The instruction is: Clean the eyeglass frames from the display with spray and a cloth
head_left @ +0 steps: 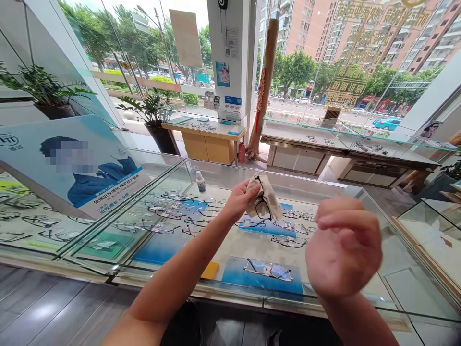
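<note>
My left hand (240,198) is closed on a beige cleaning cloth (272,196) and a pair of dark-framed eyeglasses (263,209) partly wrapped in it. One lens shows below the cloth; the rest of the frame is mostly covered. They are above the glass display case (226,175). My right hand (344,247) is raised close to the camera at the right, its fingers curled in, apart from the cloth. It is blurred, and no object shows in it. Below, between my hands, gold-and-black eyeglasses (268,270) rest on a blue card (234,274) in the case.
Several eyeglasses (154,226) lie in rows inside the case. A small white spray bottle (200,182) is at its far side. A large poster board (72,163) leans over the left. Other display counters (302,158), a potted plant (158,125) and a wooden trunk (264,91) stand beyond.
</note>
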Demonstrator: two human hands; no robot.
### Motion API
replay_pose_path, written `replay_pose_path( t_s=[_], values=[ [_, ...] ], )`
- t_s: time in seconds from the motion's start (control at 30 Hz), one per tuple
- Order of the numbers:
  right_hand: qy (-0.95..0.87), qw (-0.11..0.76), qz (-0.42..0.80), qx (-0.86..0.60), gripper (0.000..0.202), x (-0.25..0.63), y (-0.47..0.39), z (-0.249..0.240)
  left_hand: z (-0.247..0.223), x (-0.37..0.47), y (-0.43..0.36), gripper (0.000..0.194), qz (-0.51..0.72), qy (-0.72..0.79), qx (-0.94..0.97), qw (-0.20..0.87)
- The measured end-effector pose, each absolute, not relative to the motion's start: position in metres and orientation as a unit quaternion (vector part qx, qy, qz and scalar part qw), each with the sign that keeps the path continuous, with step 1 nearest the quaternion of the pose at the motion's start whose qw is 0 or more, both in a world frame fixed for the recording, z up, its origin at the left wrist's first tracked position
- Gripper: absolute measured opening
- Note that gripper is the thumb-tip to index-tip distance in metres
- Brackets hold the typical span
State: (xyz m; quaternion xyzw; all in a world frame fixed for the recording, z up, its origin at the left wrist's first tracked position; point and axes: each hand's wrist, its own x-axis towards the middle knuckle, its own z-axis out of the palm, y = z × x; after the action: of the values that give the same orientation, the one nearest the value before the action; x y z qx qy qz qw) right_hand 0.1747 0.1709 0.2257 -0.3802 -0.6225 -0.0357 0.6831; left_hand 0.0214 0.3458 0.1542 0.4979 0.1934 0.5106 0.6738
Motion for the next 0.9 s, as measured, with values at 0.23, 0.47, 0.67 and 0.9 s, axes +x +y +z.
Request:
replay_pose_path(
  t_s=[0.23, 0.47, 0.67, 0.9],
  values=[
    [-0.626, 0.59, 0.095, -0.5, 0.019, 0.177, 0.256, 0.163, 0.157, 0.022, 0.34, 0.054, 0.506, 0.171, 0.523, 0.664],
    [-0.618, 0.587, 0.211, -0.479, 0.025, 0.189, 0.266, 0.144, 0.152, 0.026, 0.339, 0.054, 0.514, 0.177, 0.515, 0.663],
    [-0.554, 0.579, 0.41, -0.435, 0.035, 0.192, 0.277, 0.137, 0.153, 0.028, 0.336, 0.059, 0.506, 0.164, 0.519, 0.669],
    [-0.468, 0.588, 0.543, -0.375, 0.043, 0.19, 0.281, 0.127, 0.156, 0.025, 0.328, 0.061, 0.482, 0.155, 0.543, 0.669]
  ],
)
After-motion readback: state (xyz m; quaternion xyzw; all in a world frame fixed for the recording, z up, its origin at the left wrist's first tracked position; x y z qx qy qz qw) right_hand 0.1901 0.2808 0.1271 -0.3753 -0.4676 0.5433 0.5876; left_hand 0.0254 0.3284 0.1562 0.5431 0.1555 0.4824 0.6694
